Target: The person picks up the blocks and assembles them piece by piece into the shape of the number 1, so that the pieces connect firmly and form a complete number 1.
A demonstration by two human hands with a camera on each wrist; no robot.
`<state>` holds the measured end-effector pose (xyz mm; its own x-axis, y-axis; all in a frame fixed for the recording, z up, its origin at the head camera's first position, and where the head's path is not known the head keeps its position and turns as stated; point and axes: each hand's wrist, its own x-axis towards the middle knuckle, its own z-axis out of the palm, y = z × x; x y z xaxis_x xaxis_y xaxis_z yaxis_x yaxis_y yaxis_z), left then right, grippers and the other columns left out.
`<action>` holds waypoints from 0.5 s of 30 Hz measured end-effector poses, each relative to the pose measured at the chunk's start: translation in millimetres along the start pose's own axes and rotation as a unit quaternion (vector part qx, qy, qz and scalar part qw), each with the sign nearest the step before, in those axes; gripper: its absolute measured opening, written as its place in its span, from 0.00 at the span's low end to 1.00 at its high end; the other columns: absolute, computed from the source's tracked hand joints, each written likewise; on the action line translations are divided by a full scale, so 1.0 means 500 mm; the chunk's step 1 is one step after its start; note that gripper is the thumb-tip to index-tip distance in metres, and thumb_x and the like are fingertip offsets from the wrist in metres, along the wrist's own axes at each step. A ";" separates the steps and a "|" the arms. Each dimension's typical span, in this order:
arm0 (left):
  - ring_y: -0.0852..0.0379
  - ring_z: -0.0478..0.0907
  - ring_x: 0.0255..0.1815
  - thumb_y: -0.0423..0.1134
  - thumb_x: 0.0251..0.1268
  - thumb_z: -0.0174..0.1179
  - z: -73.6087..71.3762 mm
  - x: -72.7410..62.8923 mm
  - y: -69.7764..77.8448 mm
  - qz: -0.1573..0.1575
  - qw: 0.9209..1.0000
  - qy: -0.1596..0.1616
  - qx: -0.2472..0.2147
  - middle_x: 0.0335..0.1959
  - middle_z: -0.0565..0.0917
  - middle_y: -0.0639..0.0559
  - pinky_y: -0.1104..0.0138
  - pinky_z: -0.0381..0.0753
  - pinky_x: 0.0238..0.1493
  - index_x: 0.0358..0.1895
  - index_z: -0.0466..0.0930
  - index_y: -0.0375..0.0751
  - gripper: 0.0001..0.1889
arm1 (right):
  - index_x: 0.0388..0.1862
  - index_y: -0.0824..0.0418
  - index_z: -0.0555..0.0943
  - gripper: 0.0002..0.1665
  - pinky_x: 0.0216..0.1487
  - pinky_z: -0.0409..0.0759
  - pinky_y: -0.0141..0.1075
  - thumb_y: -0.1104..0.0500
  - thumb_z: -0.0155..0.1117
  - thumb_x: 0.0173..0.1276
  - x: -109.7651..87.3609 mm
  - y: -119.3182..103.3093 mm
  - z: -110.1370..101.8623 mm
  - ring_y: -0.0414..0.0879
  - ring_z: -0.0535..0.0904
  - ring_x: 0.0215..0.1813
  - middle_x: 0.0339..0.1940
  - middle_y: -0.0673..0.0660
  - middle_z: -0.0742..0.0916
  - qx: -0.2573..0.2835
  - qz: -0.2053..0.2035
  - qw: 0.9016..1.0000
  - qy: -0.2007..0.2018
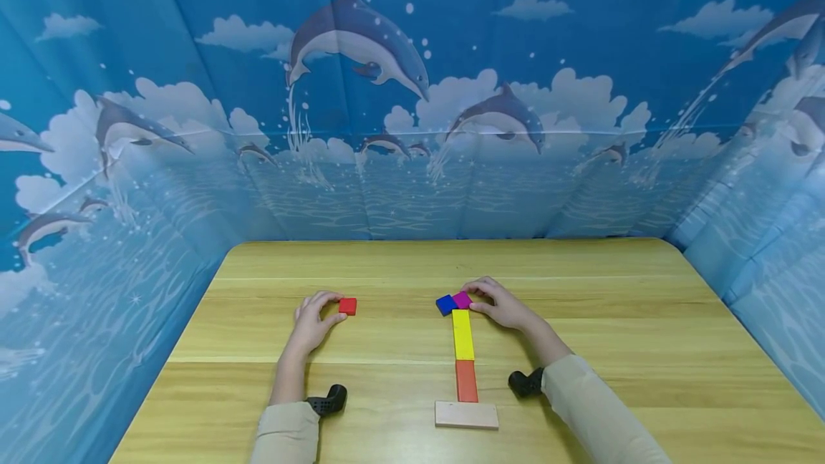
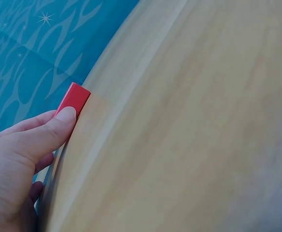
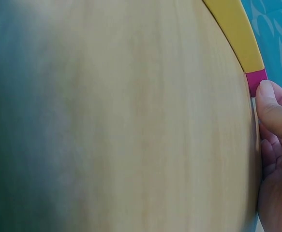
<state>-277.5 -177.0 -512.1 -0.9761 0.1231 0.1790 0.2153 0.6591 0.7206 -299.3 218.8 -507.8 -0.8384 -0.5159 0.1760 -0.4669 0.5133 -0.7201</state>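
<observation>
My left hand point(image 1: 312, 322) pinches a small red square block point(image 1: 348, 306) between thumb and fingers, at the left of the table. The left wrist view shows the thumb on the face of the red block point(image 2: 74, 99). On the right, my right hand point(image 1: 499, 304) pinches a magenta square block point(image 1: 462, 300), whose corner touches or nearly touches a blue square block point(image 1: 445, 305). Both sit turned at an angle at the far end of a long yellow block point(image 1: 462, 335). In the right wrist view the thumb lies against the magenta block point(image 3: 257, 81).
An orange-red rectangular block point(image 1: 467, 381) continues the line from the yellow one towards me. Across its near end lies a pale wooden block point(image 1: 467, 414). A blue dolphin-print curtain point(image 1: 387, 185) stands behind and beside the wooden table point(image 1: 387, 263).
</observation>
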 end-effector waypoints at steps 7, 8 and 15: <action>0.44 0.63 0.59 0.40 0.52 0.65 0.001 -0.002 0.000 -0.001 1.000 0.008 -0.012 0.52 0.77 0.46 0.45 0.45 0.61 0.49 0.77 0.42 0.19 | 0.53 0.70 0.73 0.17 0.51 0.70 0.48 0.68 0.54 0.65 -0.006 -0.061 -0.014 0.56 0.69 0.47 0.48 0.66 0.75 0.011 0.013 1.000 -0.004; 0.44 0.64 0.59 0.40 0.52 0.66 0.001 -0.002 0.000 -0.001 1.000 0.011 -0.016 0.52 0.77 0.46 0.45 0.44 0.62 0.49 0.77 0.42 0.19 | 0.53 0.71 0.73 0.17 0.51 0.69 0.50 0.69 0.54 0.65 -0.008 -0.074 -0.017 0.58 0.70 0.47 0.48 0.67 0.75 0.014 0.015 1.000 -0.005; 0.46 0.68 0.52 0.39 0.50 0.67 0.007 -0.005 0.014 -0.004 0.998 0.039 -0.049 0.48 0.78 0.45 0.48 0.49 0.61 0.47 0.77 0.38 0.20 | 0.52 0.73 0.73 0.16 0.50 0.69 0.52 0.71 0.54 0.64 -0.012 -0.090 -0.020 0.59 0.70 0.47 0.47 0.68 0.75 0.013 0.015 1.000 -0.005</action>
<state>-273.7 -170.0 -510.0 -0.9734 0.0583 0.2217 0.2134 0.5843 0.7830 -275.9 205.7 -469.8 -0.8492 -0.5071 0.1472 -0.4340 0.5114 -0.7417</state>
